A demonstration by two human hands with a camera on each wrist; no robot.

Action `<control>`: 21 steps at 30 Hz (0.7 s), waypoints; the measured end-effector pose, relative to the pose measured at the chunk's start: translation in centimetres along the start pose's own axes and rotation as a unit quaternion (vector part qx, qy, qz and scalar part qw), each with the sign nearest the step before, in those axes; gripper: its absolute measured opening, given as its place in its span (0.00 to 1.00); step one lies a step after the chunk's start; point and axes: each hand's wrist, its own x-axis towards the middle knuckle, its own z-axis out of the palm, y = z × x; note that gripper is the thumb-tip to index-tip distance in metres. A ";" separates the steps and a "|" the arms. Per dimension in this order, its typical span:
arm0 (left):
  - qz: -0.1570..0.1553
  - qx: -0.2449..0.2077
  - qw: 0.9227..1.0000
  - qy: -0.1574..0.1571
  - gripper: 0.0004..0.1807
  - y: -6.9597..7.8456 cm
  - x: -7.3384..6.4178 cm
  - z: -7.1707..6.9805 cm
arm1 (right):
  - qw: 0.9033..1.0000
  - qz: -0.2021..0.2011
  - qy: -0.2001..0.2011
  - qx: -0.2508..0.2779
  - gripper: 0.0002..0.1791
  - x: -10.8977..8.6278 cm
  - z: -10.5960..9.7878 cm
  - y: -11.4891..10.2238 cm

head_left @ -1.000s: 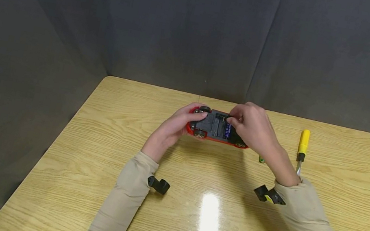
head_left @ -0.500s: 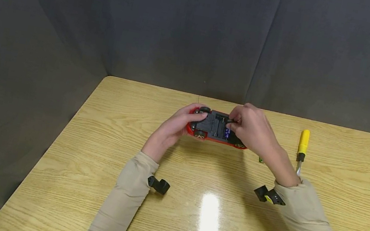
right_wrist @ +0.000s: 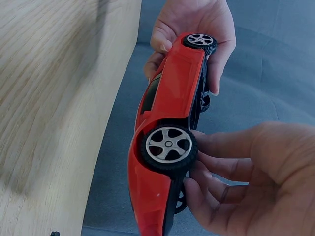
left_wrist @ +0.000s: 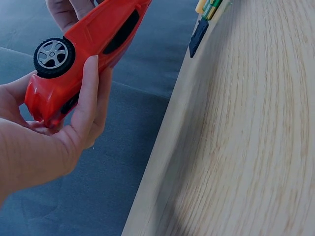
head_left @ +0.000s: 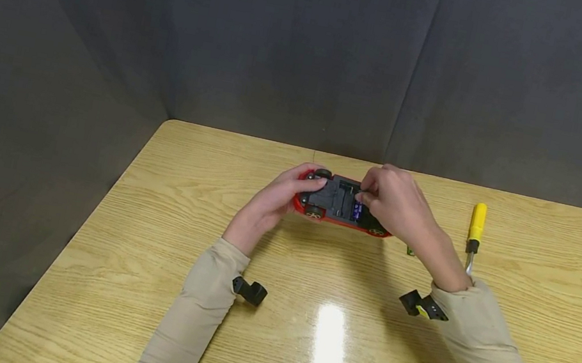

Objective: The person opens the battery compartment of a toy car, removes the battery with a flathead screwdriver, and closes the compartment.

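Note:
My left hand (head_left: 281,193) grips the front end of a red toy car (left_wrist: 91,37), its thumb lying across the dark underside. The car is held upside down above the table, underside facing me, with a battery compartment (head_left: 342,198) uncovered in it. A purple battery (head_left: 357,212) lies crosswise at the right of that compartment. At the battery's far end, my right hand (head_left: 398,203) pinches with thumb and forefinger, covering that end. In the right wrist view, the right fingers (right_wrist: 216,147) reach in behind the rear wheel (right_wrist: 169,144), so their tips are partly hidden.
On the wooden table (head_left: 128,308), a yellow-handled screwdriver (head_left: 476,230) lies at the right, its tip near the right sleeve. A small green battery (head_left: 410,250) is beside the right forearm. Dark cloth panels (head_left: 291,45) stand behind the table's far edge.
The right fingers have shifted slightly along the purple battery and now cover its far end. The car has tilted a little, its right end lower. My left hand keeps its grip.

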 end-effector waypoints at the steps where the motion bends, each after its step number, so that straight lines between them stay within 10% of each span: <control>1: 0.000 -0.002 1.000 -0.001 0.17 0.0 0.0 0.0 | 1.000 0.001 0.000 -0.001 0.04 0.0 0.0 0.0; 21: -0.002 -0.013 1.000 -0.012 0.18 -0.1 0.0 -0.1 | 1.000 -0.005 0.013 0.009 0.06 -0.1 0.3 0.4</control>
